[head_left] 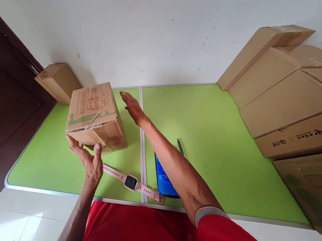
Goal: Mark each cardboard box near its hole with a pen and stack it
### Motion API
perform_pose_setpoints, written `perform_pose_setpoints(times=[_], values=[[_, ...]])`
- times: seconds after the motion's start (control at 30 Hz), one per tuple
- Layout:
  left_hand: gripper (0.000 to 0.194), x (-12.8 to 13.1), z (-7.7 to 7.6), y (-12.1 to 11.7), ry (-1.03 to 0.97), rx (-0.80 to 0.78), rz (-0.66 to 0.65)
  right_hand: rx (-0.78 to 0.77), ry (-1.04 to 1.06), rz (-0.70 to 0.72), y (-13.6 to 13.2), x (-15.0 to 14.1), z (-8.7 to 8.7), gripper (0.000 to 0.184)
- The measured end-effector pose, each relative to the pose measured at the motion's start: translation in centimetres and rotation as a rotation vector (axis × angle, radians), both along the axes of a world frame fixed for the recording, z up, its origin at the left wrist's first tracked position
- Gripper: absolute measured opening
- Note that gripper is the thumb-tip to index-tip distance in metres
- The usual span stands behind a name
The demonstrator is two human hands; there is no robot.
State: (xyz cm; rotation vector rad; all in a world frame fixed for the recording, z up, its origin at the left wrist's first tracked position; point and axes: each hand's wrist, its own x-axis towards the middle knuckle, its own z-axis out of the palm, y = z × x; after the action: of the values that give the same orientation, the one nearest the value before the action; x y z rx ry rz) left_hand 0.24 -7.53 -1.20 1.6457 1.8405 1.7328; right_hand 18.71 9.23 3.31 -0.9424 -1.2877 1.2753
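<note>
A taped cardboard box (pixel 95 115) with a printed label on top sits on the left half of the green table (pixel 219 142). My left hand (pixel 88 159) is open, palm up, its fingers touching the box's near bottom edge. My right hand (pixel 132 108) is open and flat, reaching past the box's far right corner, close to it but apart. A pink smartwatch (pixel 130 181) lies flat near the front edge, just right of my left hand. Under my right forearm lies a phone (pixel 164 180) with a blue screen, and a dark pen (pixel 180 146) lies beyond it.
A small cardboard box (pixel 58 82) leans at the back left against the white wall. Several large cardboard boxes (pixel 290 95) are stacked along the right side. A dark wooden door (pixel 2 119) stands to the left. A seam divides the table beside the box.
</note>
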Motion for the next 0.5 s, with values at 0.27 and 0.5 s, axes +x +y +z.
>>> perform_pose_setpoints(times=[0.27,0.5], values=[[0.175,2.4,-0.2,0.5,0.178,-0.054,0.038,0.075,-0.081,0.149,0.5,-2.0,1.0,0.091],[0.172,-2.5,2.9,1.2,0.073,-0.096,-0.098,0.068,-0.161,0.083,-3.2,1.1,1.7,0.082]])
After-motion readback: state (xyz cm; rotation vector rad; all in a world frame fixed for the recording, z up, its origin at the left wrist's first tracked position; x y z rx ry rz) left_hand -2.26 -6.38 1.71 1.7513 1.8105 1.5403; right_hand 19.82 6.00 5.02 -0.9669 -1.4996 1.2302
